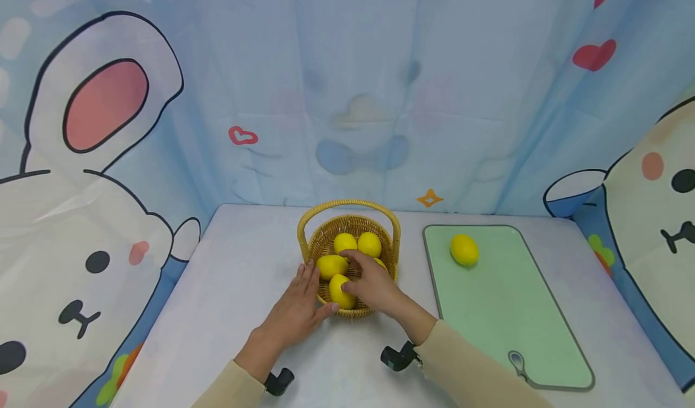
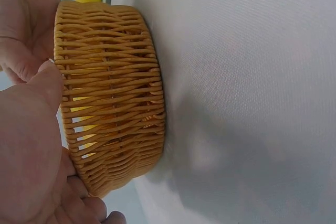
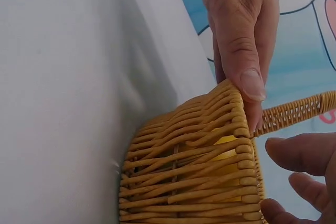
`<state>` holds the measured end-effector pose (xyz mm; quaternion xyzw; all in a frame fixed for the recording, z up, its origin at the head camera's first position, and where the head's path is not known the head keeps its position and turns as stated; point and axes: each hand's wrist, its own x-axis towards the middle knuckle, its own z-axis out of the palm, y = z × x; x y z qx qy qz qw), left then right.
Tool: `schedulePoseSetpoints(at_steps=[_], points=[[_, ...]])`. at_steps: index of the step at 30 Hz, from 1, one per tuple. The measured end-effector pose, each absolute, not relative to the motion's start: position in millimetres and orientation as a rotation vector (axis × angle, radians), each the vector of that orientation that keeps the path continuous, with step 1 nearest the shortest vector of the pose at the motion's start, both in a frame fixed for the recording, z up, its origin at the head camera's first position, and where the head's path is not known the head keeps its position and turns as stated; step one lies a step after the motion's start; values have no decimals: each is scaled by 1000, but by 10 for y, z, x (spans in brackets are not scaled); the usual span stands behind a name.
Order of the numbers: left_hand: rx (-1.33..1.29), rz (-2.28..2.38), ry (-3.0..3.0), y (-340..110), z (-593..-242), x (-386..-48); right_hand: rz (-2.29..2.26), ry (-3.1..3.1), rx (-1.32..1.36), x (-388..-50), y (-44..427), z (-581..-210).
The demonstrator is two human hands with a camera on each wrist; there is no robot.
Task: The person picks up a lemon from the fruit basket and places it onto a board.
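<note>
Wicker basket, lower centre of the head frame: we count five lemons, one at right mostly hidden behind the right hand. Its thumb and fingers stand parted over the front lemon; we cannot confirm a grip. Left hand: fingers straight, against the basket's left side. Green board, right: one loose lemon; lower-left corner hidden by a sleeve.
</note>
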<state>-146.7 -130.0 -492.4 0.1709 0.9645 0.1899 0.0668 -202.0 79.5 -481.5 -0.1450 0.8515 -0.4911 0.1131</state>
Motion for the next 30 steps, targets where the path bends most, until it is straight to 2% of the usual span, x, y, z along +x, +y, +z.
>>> schedulePoseSetpoints(at_steps=[12,22,30], points=[[541,559,2931,-1302,-4937,-1483,-1151,2445,-608,-2047,768,-4770],[497,546,2918,-1315,-4930,-1489,-1127,2286,-602,-2218,727,-4809],[501,582,2899,-1304,-4917,-1482,-1303,1982,-464,-2363,799,-4888]])
